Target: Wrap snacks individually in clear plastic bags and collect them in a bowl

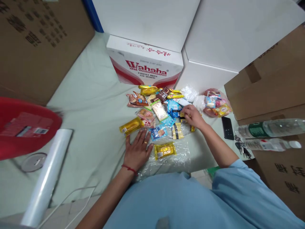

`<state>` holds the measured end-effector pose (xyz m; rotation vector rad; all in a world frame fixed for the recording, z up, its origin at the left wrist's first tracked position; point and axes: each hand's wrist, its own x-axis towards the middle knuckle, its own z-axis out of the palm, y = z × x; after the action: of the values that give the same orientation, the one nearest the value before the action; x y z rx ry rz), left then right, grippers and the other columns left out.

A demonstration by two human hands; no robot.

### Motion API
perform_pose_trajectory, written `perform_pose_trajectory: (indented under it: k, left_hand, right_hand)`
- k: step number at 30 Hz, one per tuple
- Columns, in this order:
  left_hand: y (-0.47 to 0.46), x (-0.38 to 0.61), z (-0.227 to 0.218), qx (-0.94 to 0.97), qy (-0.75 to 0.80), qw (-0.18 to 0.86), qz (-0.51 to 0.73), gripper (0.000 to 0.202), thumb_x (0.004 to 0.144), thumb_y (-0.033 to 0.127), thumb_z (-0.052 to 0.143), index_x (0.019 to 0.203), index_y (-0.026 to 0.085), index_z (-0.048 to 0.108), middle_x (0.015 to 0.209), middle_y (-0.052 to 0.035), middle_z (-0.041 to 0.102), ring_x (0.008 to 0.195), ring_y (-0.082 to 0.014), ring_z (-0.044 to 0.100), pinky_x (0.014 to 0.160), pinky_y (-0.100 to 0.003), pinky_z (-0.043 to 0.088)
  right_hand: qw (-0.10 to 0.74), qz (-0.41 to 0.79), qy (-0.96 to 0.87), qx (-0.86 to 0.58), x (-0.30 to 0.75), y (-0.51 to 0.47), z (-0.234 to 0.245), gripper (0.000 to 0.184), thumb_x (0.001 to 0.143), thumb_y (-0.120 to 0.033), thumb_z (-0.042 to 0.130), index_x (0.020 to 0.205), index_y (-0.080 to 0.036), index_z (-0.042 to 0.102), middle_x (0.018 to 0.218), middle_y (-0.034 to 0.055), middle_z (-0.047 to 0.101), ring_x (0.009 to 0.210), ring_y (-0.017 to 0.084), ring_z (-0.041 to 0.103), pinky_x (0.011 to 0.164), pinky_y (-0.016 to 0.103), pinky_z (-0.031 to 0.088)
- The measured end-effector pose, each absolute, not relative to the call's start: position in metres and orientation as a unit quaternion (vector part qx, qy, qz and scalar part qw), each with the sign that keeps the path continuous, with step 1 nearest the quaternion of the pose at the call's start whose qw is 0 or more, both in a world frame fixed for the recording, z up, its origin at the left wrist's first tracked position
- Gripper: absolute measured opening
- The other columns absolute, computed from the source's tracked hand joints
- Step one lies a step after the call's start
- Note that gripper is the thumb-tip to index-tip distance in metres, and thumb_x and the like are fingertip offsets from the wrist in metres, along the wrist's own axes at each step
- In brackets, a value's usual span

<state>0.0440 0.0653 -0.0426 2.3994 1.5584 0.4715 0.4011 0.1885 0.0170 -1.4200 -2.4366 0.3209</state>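
A heap of small snack packets (159, 109) lies on a pale green table (95, 105). My left hand (137, 150) rests flat with fingers spread on a clear plastic bag (176, 156), beside a yellow packet (164, 150). Another yellow packet (131, 126) lies just beyond its fingertips. My right hand (193, 116) reaches into the heap with fingers curled round a small packet; which one it grips is too small to make out. A packet with a black stripe (177, 130) lies just in front of that hand.
A Wahaha carton (145, 63) and white boxes (228, 38) stand behind the heap. A pink bag of snacks (216, 103), a black phone (227, 128), keys (241, 148) and two water bottles (269, 128) lie right. A film roll (47, 178) and red object (23, 127) lie left.
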Motion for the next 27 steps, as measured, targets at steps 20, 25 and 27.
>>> perform_pose_trajectory:
  k: [20,25,27]
  left_hand:
    - [0.066,0.044,-0.047,0.825,0.532,0.104,0.160,0.058,0.108,0.044,0.040,0.164,0.028,0.039,0.169,-0.0108,0.039,0.155,-0.0307,0.043,0.131,-0.066,-0.002]
    - [0.065,0.044,-0.049,0.824,0.532,0.106,0.163,0.062,0.108,0.044,0.039,0.166,0.024,0.034,0.169,-0.0123,0.038,0.156,-0.0298,0.042,0.131,-0.065,-0.001]
    - [0.065,0.044,-0.049,0.825,0.530,0.105,0.166,0.061,0.108,0.044,0.038,0.166,0.024,0.034,0.169,-0.0125,0.038,0.156,-0.0298,0.042,0.131,-0.064,-0.002]
  right_hand:
    - [0.074,0.235,-0.915,-0.320,0.345,0.190,0.006,0.036,0.105,-0.029,0.050,0.129,-0.017,0.074,0.135,0.0164,0.072,0.128,0.028,0.063,0.112,0.047,0.048]
    - [0.081,0.186,-0.876,-0.438,0.336,0.203,0.012,0.036,0.106,-0.030,0.046,0.119,-0.015,0.077,0.120,0.0161,0.077,0.116,0.028,0.067,0.108,0.044,0.048]
    - [0.040,0.185,-0.861,-0.472,0.321,0.199,0.018,0.033,0.105,-0.027,0.049,0.119,-0.018,0.077,0.122,0.0129,0.077,0.113,0.027,0.067,0.103,0.038,0.048]
